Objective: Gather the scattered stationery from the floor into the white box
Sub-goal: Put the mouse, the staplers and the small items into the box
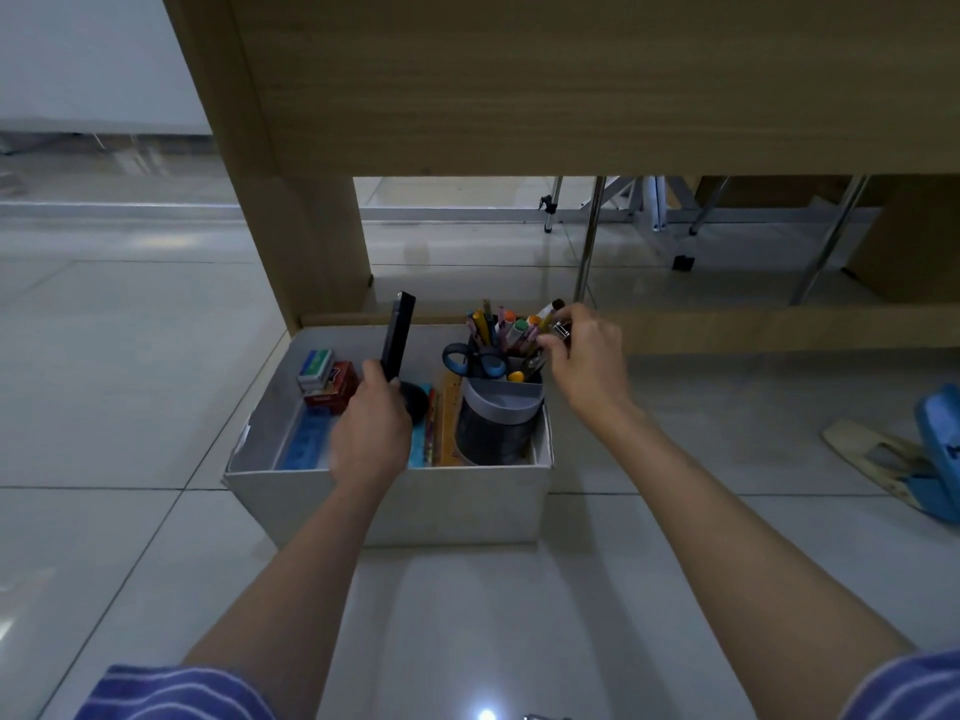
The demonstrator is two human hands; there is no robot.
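The white box (426,504) stands on the tiled floor in front of a wooden desk. Inside it a grey pen holder (498,418) is packed with several pens and markers, and blue-handled scissors (475,360) stick out. My left hand (371,433) hovers over the box's middle, gripping a flat black object (397,337) held upright. My right hand (584,363) is at the holder's top right, fingers pinched on a small shiny metal clip (561,331). Small boxes (327,379), a blue ruler (304,444) and a wooden ruler (449,423) lie inside.
The wooden desk (519,96) rises directly behind the box, its side panel (306,241) at the box's far left corner. A blue hole punch (940,449) on a beige sandal (878,457) lies on the floor at the right. Metal chair legs stand beyond the desk.
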